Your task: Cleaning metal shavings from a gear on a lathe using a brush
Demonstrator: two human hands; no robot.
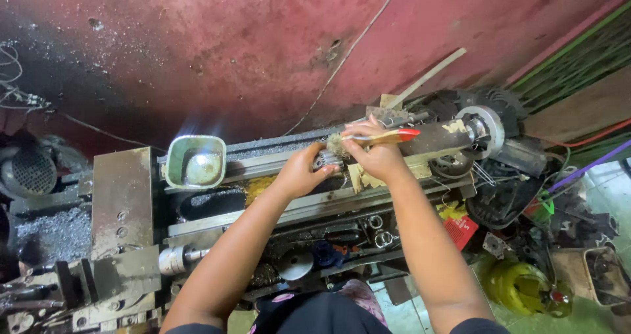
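Right hand pinches brush by its red-tipped handle, bristles just left of the grip at left hand, which closes on a small metal part; brush judged light, stiff-handled, best held mid-handle

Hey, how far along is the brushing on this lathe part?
Done: cannot tell; metal chips lie heaped at the machine's left end. In hand: the right hand holds a paintbrush with a red-tipped handle, bristles on a small metal part that the left hand steadies. Left: the part looks to be mid-brushing; the green tub sits beside it.
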